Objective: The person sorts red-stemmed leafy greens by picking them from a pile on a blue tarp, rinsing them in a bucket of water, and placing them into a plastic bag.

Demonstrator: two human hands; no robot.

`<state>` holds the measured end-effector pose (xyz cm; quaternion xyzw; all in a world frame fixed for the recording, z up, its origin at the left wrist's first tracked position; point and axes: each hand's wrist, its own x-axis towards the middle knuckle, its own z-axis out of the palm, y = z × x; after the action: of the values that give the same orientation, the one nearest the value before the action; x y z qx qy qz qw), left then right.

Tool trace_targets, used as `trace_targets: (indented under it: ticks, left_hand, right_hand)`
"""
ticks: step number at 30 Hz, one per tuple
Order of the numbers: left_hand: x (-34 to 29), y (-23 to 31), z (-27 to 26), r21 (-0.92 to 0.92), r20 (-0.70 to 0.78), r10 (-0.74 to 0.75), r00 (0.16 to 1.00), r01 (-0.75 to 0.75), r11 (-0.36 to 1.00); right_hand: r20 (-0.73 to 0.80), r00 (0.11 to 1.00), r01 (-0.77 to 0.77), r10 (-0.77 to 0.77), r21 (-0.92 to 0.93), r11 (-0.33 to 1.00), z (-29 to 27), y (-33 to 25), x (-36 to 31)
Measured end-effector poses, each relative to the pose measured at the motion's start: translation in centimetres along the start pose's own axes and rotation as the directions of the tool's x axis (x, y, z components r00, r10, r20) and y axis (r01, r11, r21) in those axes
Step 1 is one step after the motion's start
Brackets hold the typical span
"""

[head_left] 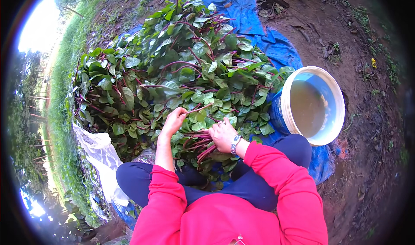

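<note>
red-stemmed malabar spinach bunch (pixel 202 144), just below frame centre: right hand (pixel 224 134) clamped round it, likely to align stems; left hand (pixel 174 120) pinching single stem (pixel 200 108); blue tarp (pixel 283 50) probably shields leaf heap (pixel 190 59) from soil (pixel 363 158).

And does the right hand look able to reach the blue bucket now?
Probably yes: the blue bucket stands close on that side, with only low leaves between. However, the right hand is holding a bunch of red stems.
</note>
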<state>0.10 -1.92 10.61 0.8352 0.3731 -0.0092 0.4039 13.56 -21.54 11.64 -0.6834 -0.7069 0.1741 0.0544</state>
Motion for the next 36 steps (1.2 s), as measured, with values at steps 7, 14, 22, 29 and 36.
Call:
trace_targets:
  ticks: [7,14,22,29,36]
  left_hand:
    - [-1.1,1.6,1.9,-0.287,0.347,0.076,0.935,0.028,0.957]
    - [0.1,0.6,1.3,-0.347,0.616,0.041,0.787,0.224,0.911]
    - [5.6,-1.5,6.8,0.267,-0.006,-0.152,0.988,0.148,0.952]
    - [3.8,-0.8,3.8,-0.072,-0.328,0.114,0.938,-0.145,0.987]
    - [0.1,6.3,0.5,0.431,-0.422,0.55,0.72,-0.374,0.821]
  right_hand:
    - [-0.186,0.982,0.033,-0.046,-0.075,0.997,-0.2,0.1,-0.2]
    - [0.03,0.998,-0.061,0.06,0.031,0.998,-0.4,0.7,-0.3]
    - [-0.009,1.0,0.009,-0.009,-0.004,1.0,-0.4,0.5,-0.1]
    - [-0.1,0.994,0.046,-0.049,-0.034,0.998,-0.3,0.0,0.0]
    - [-0.12,0.99,0.066,-0.07,-0.034,0.997,-0.3,-0.1,-0.4]
